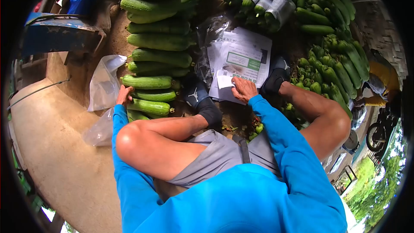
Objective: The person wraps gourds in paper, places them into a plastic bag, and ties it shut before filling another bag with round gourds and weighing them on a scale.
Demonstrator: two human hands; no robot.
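My left hand (124, 94) is at the near-left end of a row of large green cucumbers (161, 56). Its fingers are curled against the end of one cucumber (153, 95), partly hidden behind it. Between my feet lies a stack of printed newspaper sheets (248, 54). On its lower part rests my right hand (244, 89), fingers bent and closed at the edge of a pale, folded-over piece of paper (225, 80).
A clear plastic bag of wrapped cucumbers (263, 1) lies beyond the papers. More green vegetables (330, 67) are heaped at the right. White plastic bags (105, 82) lie left of the row. A blue-painted object (60, 34) stands at the upper left.
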